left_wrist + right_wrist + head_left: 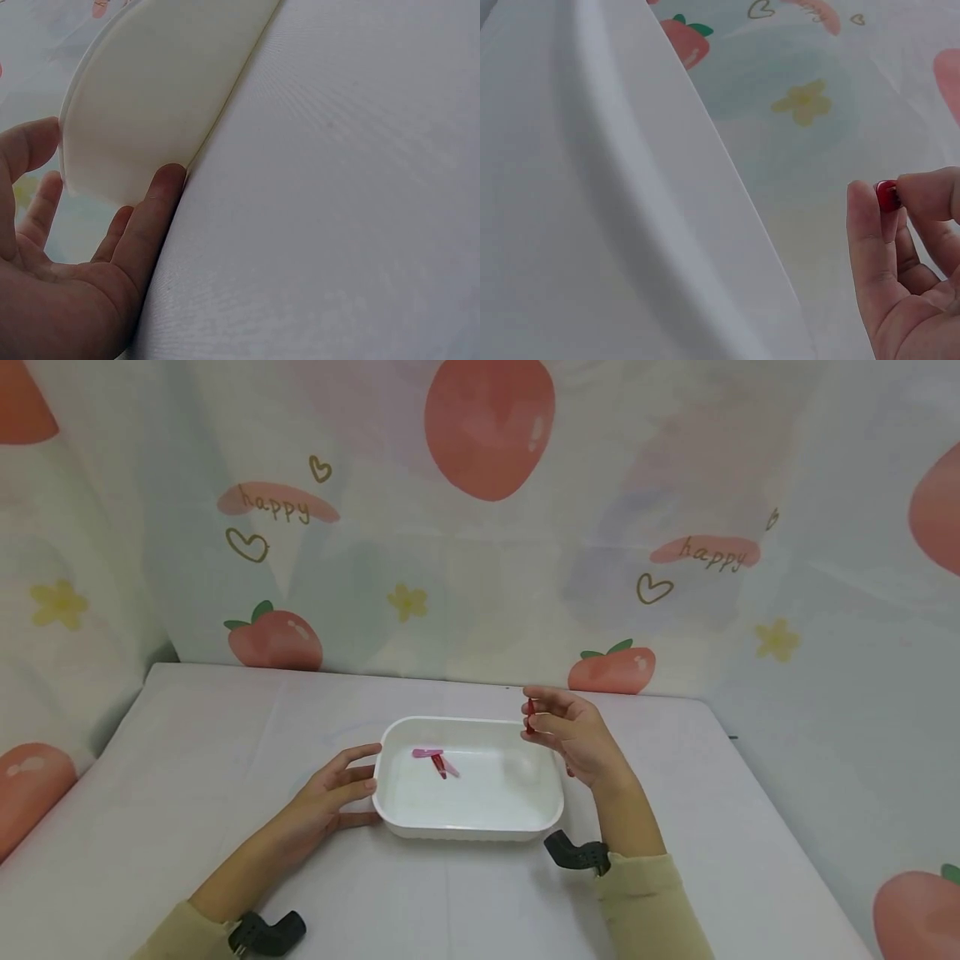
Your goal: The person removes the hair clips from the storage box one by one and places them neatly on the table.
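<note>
A white rectangular tray with rounded corners sits on the table. Inside it, toward the left, lie a pink hair clip, a red hair clip and a lighter pink one, close together. My left hand rests its spread, fairly straight fingertips along the tray's left side; in the left wrist view one fingertip lies low on the outer wall. Above the tray's right rim, my right hand pinches another red hair clip between thumb and fingers, mostly covered by them in the right wrist view.
A white cloth covers the table. Behind it and at both sides hangs a printed curtain with fruit, hearts and flowers. Black wrist mounts are worn at both sleeve cuffs.
</note>
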A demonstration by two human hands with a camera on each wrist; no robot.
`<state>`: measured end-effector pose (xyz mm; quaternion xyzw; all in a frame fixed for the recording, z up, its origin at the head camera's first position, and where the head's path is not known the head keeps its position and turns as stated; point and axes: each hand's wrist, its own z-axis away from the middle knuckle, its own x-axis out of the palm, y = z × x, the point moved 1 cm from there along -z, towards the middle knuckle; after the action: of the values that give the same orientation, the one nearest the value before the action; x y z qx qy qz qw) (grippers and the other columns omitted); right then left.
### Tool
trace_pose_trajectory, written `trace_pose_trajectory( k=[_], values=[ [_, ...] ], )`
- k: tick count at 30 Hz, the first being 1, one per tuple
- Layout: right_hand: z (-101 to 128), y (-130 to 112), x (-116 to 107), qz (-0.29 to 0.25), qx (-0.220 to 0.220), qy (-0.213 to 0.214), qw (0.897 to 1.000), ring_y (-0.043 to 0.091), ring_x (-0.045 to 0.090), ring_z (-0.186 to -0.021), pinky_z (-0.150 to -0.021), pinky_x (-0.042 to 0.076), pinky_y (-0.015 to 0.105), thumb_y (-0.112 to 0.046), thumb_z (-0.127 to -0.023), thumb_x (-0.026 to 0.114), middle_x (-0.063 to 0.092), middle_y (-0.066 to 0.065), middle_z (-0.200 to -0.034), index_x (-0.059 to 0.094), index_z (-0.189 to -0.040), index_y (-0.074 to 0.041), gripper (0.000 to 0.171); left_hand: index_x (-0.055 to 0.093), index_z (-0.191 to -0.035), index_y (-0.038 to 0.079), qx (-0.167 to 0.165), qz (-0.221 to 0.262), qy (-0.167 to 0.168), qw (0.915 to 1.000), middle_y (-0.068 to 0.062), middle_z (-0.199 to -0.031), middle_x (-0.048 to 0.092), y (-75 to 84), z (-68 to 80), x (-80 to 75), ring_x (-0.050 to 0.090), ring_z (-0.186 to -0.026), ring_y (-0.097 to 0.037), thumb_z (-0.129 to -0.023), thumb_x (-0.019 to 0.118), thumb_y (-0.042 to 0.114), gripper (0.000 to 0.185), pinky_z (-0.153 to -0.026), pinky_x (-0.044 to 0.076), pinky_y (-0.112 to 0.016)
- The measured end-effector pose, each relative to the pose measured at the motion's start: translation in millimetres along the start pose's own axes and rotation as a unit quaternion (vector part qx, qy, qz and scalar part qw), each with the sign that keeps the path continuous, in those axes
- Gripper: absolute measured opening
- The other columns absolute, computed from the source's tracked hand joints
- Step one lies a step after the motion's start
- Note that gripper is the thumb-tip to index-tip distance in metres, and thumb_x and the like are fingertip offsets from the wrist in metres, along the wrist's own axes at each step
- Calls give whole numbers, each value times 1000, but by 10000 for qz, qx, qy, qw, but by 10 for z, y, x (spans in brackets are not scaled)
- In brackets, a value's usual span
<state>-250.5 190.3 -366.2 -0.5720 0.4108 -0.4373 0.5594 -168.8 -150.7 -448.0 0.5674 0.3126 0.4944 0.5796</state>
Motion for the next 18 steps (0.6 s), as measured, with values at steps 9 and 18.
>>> trace_pose_trajectory(
  k=[9,18],
  values=[
    [78,56,-212,187,90,65,9998,20,56,-86,-83,51,40,-1,-86,60,52,16,-105,51,-125,-3,40,32,-140,23,-6,-13,-7,10000,-18,-139,34,-3,-5,-5,45,-119,-38,-93,55,17,53,-85,49,-48],
    [133,62,-401,386,116,207,9990,20,57,-87,-81,52,39,-2,-86,61,53,15,-105,52,-125,-4,40,31,-140,23,-11,-92,22,10000,-17,-139,34,1,-3,1,45,-119,-38,-93,54,17,53,-85,49,-48]
  ],
)
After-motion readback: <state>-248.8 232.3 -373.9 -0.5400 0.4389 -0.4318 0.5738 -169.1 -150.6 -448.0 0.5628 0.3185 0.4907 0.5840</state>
